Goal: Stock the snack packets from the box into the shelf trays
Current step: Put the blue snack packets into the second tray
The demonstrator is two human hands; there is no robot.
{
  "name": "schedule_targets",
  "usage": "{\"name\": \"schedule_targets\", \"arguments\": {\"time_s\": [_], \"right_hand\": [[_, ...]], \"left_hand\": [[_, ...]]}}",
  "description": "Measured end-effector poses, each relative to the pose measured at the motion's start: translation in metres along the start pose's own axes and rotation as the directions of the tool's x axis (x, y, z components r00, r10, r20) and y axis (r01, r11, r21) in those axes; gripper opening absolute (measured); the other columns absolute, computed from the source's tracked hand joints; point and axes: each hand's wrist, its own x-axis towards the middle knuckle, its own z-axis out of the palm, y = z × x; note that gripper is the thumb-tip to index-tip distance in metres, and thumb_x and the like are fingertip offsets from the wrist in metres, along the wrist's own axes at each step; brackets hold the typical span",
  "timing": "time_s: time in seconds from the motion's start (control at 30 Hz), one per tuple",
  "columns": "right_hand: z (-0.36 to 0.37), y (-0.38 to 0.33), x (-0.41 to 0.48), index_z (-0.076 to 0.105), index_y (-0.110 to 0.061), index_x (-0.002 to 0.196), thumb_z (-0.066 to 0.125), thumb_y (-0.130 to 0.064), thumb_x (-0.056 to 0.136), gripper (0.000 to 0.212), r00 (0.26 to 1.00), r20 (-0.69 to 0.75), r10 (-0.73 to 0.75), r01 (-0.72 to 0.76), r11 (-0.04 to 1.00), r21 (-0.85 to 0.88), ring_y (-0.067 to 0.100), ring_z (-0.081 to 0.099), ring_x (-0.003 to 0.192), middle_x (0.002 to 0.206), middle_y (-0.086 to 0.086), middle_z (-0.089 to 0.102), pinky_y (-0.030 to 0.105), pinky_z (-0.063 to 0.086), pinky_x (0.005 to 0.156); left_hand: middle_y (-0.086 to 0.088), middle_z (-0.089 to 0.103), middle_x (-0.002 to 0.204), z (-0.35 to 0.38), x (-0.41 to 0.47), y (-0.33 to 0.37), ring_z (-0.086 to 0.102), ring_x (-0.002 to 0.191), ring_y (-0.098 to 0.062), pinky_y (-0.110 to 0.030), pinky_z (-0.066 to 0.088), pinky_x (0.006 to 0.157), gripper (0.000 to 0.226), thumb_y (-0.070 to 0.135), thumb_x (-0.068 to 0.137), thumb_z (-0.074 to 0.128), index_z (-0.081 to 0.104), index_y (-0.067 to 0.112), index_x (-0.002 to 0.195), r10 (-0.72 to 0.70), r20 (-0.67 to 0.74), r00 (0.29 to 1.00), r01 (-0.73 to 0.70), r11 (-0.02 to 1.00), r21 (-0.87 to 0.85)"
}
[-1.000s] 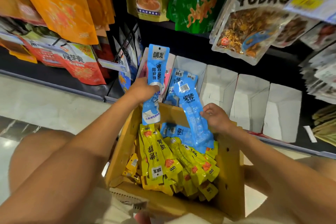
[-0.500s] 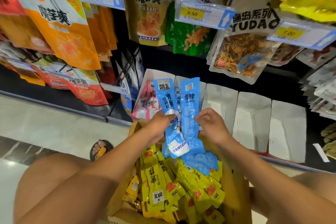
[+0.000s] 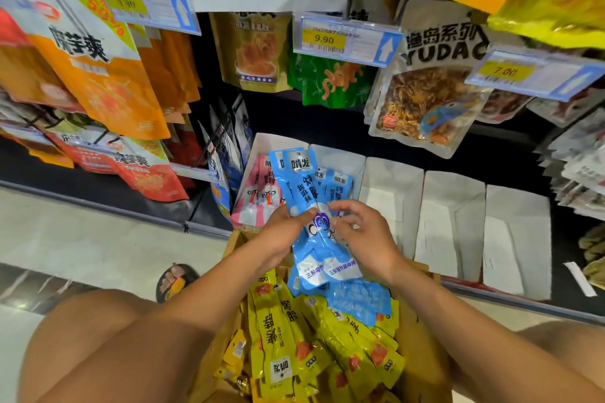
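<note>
Left grip (image 3: 282,234) pinching bunch of blue packets (image 3: 302,188) at mid-length, thumb lying across front. Right grip (image 3: 363,234) curling fingertips onto same bunch from right side. Bunch standing upright above cardboard box (image 3: 422,363), tops overlapping white shelf trays (image 3: 451,222) behind. Yellow packets (image 3: 294,340) and loose blue packet (image 3: 358,301) lying in box. Pink packets (image 3: 258,206) sitting in leftmost tray.

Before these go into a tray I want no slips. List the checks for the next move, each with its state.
1. Grip on the blue packets: ok, left hand holds them, right hand pinches them.
2. Bunch squared up: not ok, tops fan out.
3. Room in the tray behind: cannot tell, the bunch hides it.
4. White trays to the right open: ok.
5. Stock left in the box: ok, yellow packets remain.
</note>
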Motion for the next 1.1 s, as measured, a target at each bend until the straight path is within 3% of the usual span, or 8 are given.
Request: {"name": "schedule_targets", "arguments": {"time_s": [0.13, 0.23, 0.43, 0.63, 0.8, 0.87, 0.93, 1.1], "right_hand": [[-0.007, -0.002, 0.008, 0.061, -0.026, 0.129, 0.069, -0.028, 0.095, 0.036, 0.992, 0.053, 0.117, -0.115, 0.993, -0.035, 0.006, 0.069, 0.087, 0.122, -0.002, 0.065, 0.027, 0.060, 0.072], [-0.006, -0.001, 0.008, 0.061, -0.013, 0.126, 0.066, -0.026, 0.097, 0.033, 0.953, 0.133, 0.271, -0.279, 0.960, 0.040, 0.004, 0.057, 0.062, 0.104, 0.002, 0.071, 0.014, 0.046, 0.052], [-0.012, 0.010, 0.011, 0.063, -0.012, 0.118, 0.065, -0.023, 0.097, 0.024, 0.930, 0.135, 0.343, -0.354, 0.933, 0.069, 0.006, 0.053, 0.056, 0.092, 0.006, 0.066, 0.021, 0.038, 0.048], [-0.022, 0.012, 0.026, 0.058, -0.009, 0.110, 0.061, -0.018, 0.100, 0.014, 0.921, 0.061, 0.384, -0.387, 0.919, 0.069, 0.012, 0.058, 0.060, 0.095, 0.012, 0.068, 0.023, 0.038, 0.048], [-0.028, 0.020, 0.058, 0.056, -0.010, 0.119, 0.061, -0.016, 0.100, 0.020, 0.896, -0.037, 0.442, -0.436, 0.893, 0.107, 0.010, 0.055, 0.059, 0.096, 0.010, 0.067, 0.021, 0.038, 0.047], [-0.022, 0.022, 0.072, 0.057, -0.011, 0.106, 0.057, -0.011, 0.101, 0.005, 0.886, -0.051, 0.461, -0.454, 0.884, 0.115, 0.010, 0.053, 0.059, 0.088, 0.007, 0.065, 0.022, 0.037, 0.051], [-0.012, 0.027, 0.089, 0.055, -0.014, 0.094, 0.055, -0.008, 0.101, 0.010, 0.867, -0.083, 0.491, -0.481, 0.868, 0.122, 0.009, 0.053, 0.059, 0.086, 0.007, 0.064, 0.022, 0.036, 0.052], [0.011, 0.045, 0.129, 0.053, -0.013, 0.105, 0.052, -0.005, 0.100, 0.009, 0.840, -0.149, 0.522, -0.521, 0.852, 0.050, 0.011, 0.059, 0.060, 0.090, 0.012, 0.067, 0.023, 0.037, 0.049]], "left_hand": [[-0.004, 0.077, 0.117, -0.002, -0.001, 0.005, 0.074, 0.108, -0.027, -0.052, 0.056, 0.100, 0.028, 0.020, 0.099, 0.068, 0.066, 0.014, 0.127, 0.000, 0.017, 1.000, -0.001, 1.000, 0.021], [-0.005, 0.078, 0.114, -0.004, -0.002, 0.006, 0.075, 0.104, -0.027, -0.052, 0.057, 0.098, 0.029, 0.023, 0.097, 0.071, 0.068, 0.014, 0.124, 0.009, 0.022, 1.000, -0.011, 0.998, 0.056], [-0.001, 0.077, 0.113, -0.008, 0.000, 0.012, 0.074, 0.104, -0.025, -0.045, 0.059, 0.093, 0.023, 0.019, 0.098, 0.069, 0.069, 0.019, 0.122, -0.010, -0.032, 0.999, 0.015, 0.984, 0.177], [-0.003, 0.065, 0.123, -0.022, 0.001, 0.022, 0.063, 0.111, -0.026, -0.039, 0.052, 0.094, 0.033, 0.016, 0.099, 0.065, 0.054, 0.018, 0.130, 0.017, -0.140, 0.990, 0.032, 0.939, 0.342], [-0.008, 0.070, 0.119, -0.037, 0.001, 0.028, 0.068, 0.105, -0.031, -0.044, 0.056, 0.090, 0.033, 0.014, 0.099, 0.067, 0.061, 0.017, 0.131, 0.070, -0.228, 0.971, 0.020, 0.929, 0.370], [-0.006, 0.071, 0.119, -0.042, 0.000, 0.032, 0.068, 0.107, -0.030, -0.044, 0.056, 0.093, 0.031, 0.015, 0.099, 0.068, 0.065, 0.018, 0.129, 0.082, -0.248, 0.965, 0.009, 0.939, 0.345], [-0.007, 0.073, 0.120, -0.044, 0.000, 0.034, 0.069, 0.108, -0.030, -0.049, 0.056, 0.098, 0.024, 0.015, 0.097, 0.070, 0.069, 0.019, 0.121, 0.093, -0.267, 0.959, -0.003, 0.948, 0.317], [-0.010, 0.076, 0.110, -0.051, 0.002, 0.039, 0.072, 0.097, -0.031, -0.050, 0.060, 0.088, 0.011, 0.015, 0.096, 0.072, 0.071, 0.022, 0.104, 0.101, -0.330, 0.939, -0.007, 0.961, 0.277]]}}
